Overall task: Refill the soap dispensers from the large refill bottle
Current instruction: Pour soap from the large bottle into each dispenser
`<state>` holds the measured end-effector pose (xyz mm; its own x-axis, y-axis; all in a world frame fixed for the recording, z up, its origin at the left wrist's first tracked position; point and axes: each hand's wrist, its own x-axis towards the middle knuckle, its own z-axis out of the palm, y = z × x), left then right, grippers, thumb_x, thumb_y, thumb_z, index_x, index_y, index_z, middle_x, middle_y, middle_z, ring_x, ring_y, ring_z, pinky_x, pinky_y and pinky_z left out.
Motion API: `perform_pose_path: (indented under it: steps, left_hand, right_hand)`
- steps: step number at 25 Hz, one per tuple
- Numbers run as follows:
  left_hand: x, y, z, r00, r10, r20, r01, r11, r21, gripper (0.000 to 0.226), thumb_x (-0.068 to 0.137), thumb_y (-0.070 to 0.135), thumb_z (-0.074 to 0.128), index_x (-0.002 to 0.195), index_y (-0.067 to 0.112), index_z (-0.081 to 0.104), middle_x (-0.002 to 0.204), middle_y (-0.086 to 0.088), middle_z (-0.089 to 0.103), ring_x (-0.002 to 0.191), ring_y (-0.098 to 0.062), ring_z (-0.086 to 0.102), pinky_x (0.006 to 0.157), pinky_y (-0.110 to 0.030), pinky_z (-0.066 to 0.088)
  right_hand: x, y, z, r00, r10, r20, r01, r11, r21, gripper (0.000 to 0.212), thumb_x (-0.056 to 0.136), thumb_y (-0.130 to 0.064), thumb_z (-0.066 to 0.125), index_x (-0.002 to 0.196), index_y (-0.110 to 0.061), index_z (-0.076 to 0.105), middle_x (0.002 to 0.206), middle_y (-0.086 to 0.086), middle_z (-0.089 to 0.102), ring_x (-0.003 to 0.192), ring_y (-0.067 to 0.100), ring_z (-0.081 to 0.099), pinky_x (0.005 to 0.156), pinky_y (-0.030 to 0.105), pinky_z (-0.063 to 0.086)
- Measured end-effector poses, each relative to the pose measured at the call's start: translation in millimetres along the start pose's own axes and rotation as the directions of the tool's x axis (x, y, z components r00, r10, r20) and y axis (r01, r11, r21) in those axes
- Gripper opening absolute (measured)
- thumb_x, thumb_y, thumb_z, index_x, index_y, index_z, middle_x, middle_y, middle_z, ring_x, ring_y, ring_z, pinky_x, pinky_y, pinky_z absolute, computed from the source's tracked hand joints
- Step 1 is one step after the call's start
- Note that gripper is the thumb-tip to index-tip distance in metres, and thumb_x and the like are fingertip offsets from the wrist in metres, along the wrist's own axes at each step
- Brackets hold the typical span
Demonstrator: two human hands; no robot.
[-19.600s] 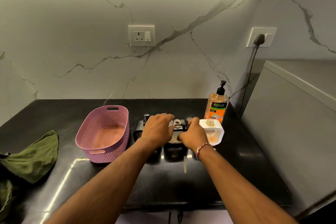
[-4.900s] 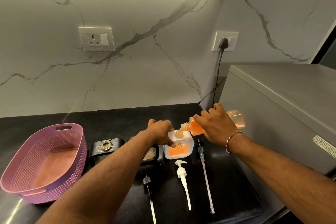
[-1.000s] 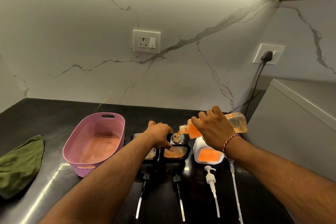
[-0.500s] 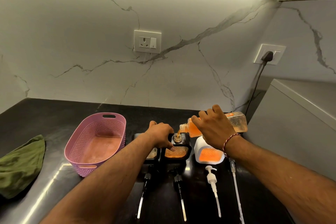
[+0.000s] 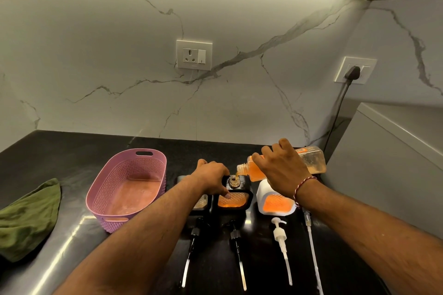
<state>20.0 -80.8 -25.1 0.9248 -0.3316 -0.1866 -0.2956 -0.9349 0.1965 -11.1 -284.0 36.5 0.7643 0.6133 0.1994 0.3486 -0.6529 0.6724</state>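
Pouring stage: the right hand (image 5: 282, 170) is wrapped around the refill bottle (image 5: 309, 163), held nearly horizontal with its long axis running right to left and its mouth just above the open neck of the middle black dispenser (image 5: 236, 195), into which an orange stream falls. The left hand (image 5: 212, 176) is closed on that dispenser's left shoulder, steadying it. The last black dispenser (image 5: 201, 202) stands just left of it, under the left wrist, so the bottle's mouth must next travel leftward; the white dispenser (image 5: 275, 203) looks filled
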Motion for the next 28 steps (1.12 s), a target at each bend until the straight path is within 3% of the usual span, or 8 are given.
perform_pose_path:
  steps: [5, 11, 18, 21, 24, 28]
  left_hand:
    - [-0.1, 0.7, 0.0, 1.000, -0.005, 0.002, 0.005, 1.000, 0.006, 0.055, 0.079, 0.052, 0.070, 0.126, 0.026, 0.058, 0.116, 0.004, 0.063, 0.115, -0.019, 0.051, 0.104, -0.044, 0.023]
    - [-2.0, 0.5, -0.3, 1.000, 0.001, 0.007, -0.001, 1.000, -0.001, 0.056, 0.079, 0.053, 0.070, 0.127, 0.026, 0.057, 0.116, 0.004, 0.063, 0.117, -0.018, 0.050, 0.105, -0.044, 0.022]
    - [-7.9, -0.5, -0.9, 1.000, 0.026, -0.016, -0.026, 1.000, 0.008, 0.042, 0.079, 0.055, 0.069, 0.108, 0.027, 0.060, 0.103, 0.007, 0.061, 0.111, -0.018, 0.052, 0.103, -0.044, 0.024]
    - [-12.2, -1.3, -3.9, 0.999, 0.025, -0.032, -0.025, 1.000, 0.008, 0.057, 0.078, 0.055, 0.069, 0.122, 0.022, 0.057, 0.115, 0.003, 0.062, 0.117, -0.020, 0.051, 0.105, -0.043, 0.023]
    - [-20.5, -5.9, -13.4, 0.998, 0.012, -0.054, -0.010, 0.999, 0.033, 0.075, 0.080, 0.055, 0.068, 0.142, 0.021, 0.043, 0.135, 0.000, 0.055, 0.131, -0.022, 0.043, 0.112, -0.044, 0.019]
    - [-34.2, -21.9, -31.0, 0.993, -0.025, -0.114, 0.022, 0.999, -0.025, 0.083, 0.078, 0.054, 0.071, 0.147, 0.024, 0.036, 0.143, 0.003, 0.050, 0.138, -0.021, 0.037, 0.112, -0.042, 0.017]
  right_hand:
    - [-0.4, -1.6, -3.8, 1.000, 0.010, 0.006, -0.010, 1.000, 0.023, 0.042, 0.066, -0.037, 0.078, 0.101, -0.020, 0.064, 0.076, 0.006, 0.063, 0.066, 0.023, 0.058, 0.075, 0.039, 0.040]
    - [-8.2, -5.2, -9.7, 0.990, 0.112, 0.086, -0.126, 0.974, 0.189, 0.044, 0.081, -0.035, 0.061, 0.120, -0.020, 0.046, 0.102, 0.005, 0.059, 0.087, 0.024, 0.055, 0.087, 0.039, 0.032]
    - [-12.3, -4.6, -3.7, 0.948, 0.240, 0.208, -0.312, 0.828, 0.466, 0.054, 0.074, -0.052, 0.062, 0.118, -0.025, 0.045, 0.101, -0.003, 0.059, 0.086, 0.017, 0.055, 0.082, 0.035, 0.035]
    - [-12.6, 0.4, -3.8, 0.924, 0.296, 0.240, -0.381, 0.721, 0.578, 0.052, 0.073, -0.056, 0.063, 0.111, -0.025, 0.044, 0.099, -0.003, 0.059, 0.081, 0.015, 0.053, 0.081, 0.035, 0.037]
    - [-12.6, 4.1, -8.9, 0.906, 0.331, 0.264, -0.420, 0.632, 0.651, 0.057, 0.074, -0.056, 0.065, 0.113, -0.021, 0.045, 0.101, -0.002, 0.060, 0.082, 0.014, 0.052, 0.084, 0.035, 0.038]
    - [-9.3, 8.8, -20.6, 0.888, 0.366, 0.276, -0.445, 0.542, 0.712, 0.058, 0.073, -0.050, 0.070, 0.114, -0.018, 0.045, 0.101, 0.001, 0.061, 0.080, 0.015, 0.050, 0.081, 0.035, 0.042]
